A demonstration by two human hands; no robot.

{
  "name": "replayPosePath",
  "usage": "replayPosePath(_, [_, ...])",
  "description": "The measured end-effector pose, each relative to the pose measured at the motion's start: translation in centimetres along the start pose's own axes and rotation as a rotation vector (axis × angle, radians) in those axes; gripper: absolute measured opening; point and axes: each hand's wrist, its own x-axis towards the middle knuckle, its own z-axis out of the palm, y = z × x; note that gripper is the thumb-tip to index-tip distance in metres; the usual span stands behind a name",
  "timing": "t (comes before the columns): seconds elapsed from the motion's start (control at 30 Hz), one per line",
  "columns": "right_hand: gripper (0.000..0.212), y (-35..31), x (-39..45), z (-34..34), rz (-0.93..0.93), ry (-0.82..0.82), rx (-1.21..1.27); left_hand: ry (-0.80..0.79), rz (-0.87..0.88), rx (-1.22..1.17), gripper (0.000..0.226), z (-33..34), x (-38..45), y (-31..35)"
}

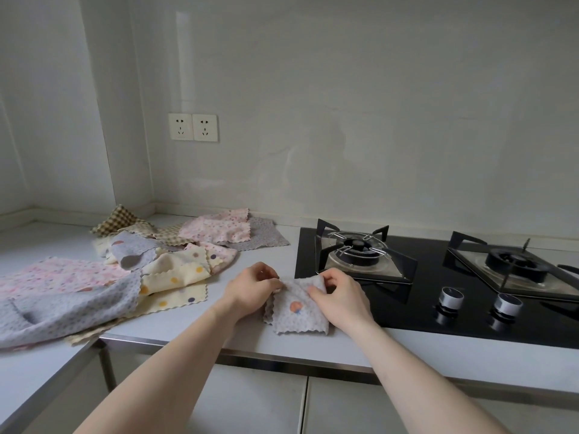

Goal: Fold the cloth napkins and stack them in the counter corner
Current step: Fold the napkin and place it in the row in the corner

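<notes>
White counter — left hand, right hand, fingers curled, each grip pinching grey napkin.

Pale walls meet a white counter bearing a black gas hob, twin sockets above.
</notes>
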Motion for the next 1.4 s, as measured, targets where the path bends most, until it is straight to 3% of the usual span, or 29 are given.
replayPosePath(0.1, [0.024,0.2,0.1,0.0,-0.01,-0.006,0.126,-0.052,-0.007,0.017,0.046,-0.3,-0.2,0.1])
replayPosePath(0.27, [0.028,0.3,0.6,-0.5,-0.003,-0.088,0.318,-0.05,0.027,0.064,0.028,-0.2,-0.8,0.5])
replayPosePath(0.43, [0.039,0.6,0.9,-0.8,0.009,-0.132,0.405,0.025,0.055,-0.086,0.007,-0.2,-1.3,0.9])
replayPosePath(0.57, [0.03,0.4,1.0,-0.8,0.016,-0.136,0.451,0.077,0.082,-0.17,0.014,-0.3,-1.6,0.8])
replayPosePath(0.7, [0.019,0.5,1.1,-0.6,0.013,-0.115,0.457,0.1,0.078,-0.187,0.013,-0.3,-1.5,0.7])
replayPosePath(1.03, [0.017,0.7,0.5,-0.6,-0.04,-0.002,0.475,0.145,0.132,-0.217,0.005,-0.3,-1.9,0.8])
replayPosePath(1.4, [0.014,1.1,-0.4,0.3,-0.217,0.143,0.363,0.168,0.233,-0.275,0.008,-0.2,-2.3,0.6])
